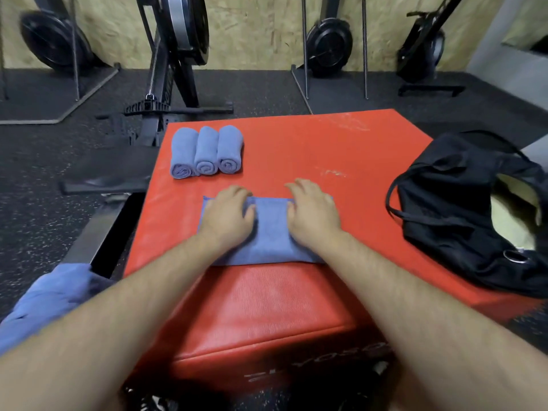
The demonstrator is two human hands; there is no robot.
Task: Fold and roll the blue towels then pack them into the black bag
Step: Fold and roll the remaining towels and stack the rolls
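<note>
The folded blue cloth towel lies flat near the front edge of the red padded box, long axis left-right. The left hand and right hand press it palm-down, fingers loosely spread, gripping nothing, equally near

Three rolled towels lie side by side at the counter's far-left corner; a folded towel rests at its near edge, the bag on its right edge.
</note>
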